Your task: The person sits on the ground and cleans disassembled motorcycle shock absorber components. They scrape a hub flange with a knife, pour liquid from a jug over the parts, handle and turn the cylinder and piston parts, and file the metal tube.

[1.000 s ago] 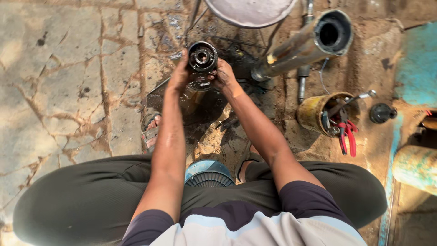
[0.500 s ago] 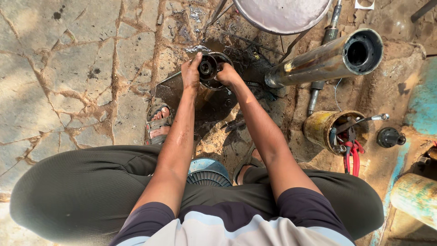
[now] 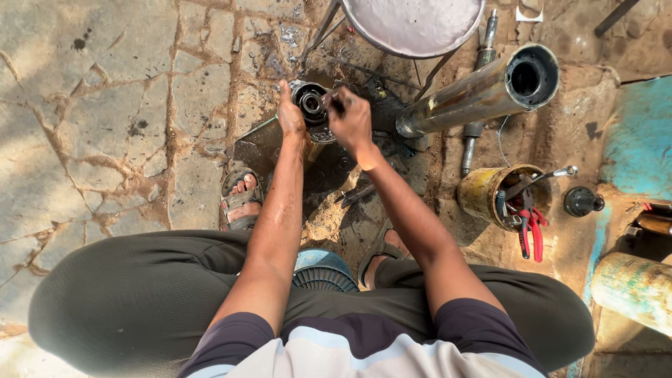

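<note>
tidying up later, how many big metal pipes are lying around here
2: a steel pipe lying past the right hand, open end to the right, and a rusty greenish one at the right edge. Others may be out of view.

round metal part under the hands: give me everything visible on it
The round metal part is a dark, greasy cylindrical end seen from above: a grey outer ring, a black recess and a small hub at the centre. It stands upright on wet, oily stone ground, its body below mostly hidden. The left hand presses against its left rim; the right hand grips at its right edge, fingers closed. Whether a tool is in that hand cannot be told.
</note>
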